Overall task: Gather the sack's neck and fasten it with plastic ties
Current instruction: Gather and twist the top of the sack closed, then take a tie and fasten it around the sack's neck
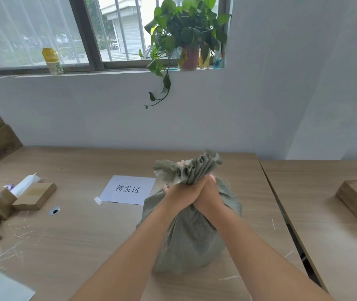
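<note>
Both sets of fingers are wrapped tight around the gathered neck of the sack; the left hand grips from the left side and the right hand from the right, the two pressed against each other just below the pleated mouth. A left fingertip shows over the top of the neck at its far side. The sack's mouth fans out above the grip in folds, spreading left and right. No tie can be made out on the neck. The sack is grey-green, full, and stands upright on the table, near its right edge and close to the person. A white paper with printed characters lies flat just left of the sack, behind it, taped at one corner. Thin pale strips lie scattered on the table at the left, with a few more beside the sack on the right. Cardboard boxes sit at the far left. A potted plant and a bottle stand on the window sill.
</note>
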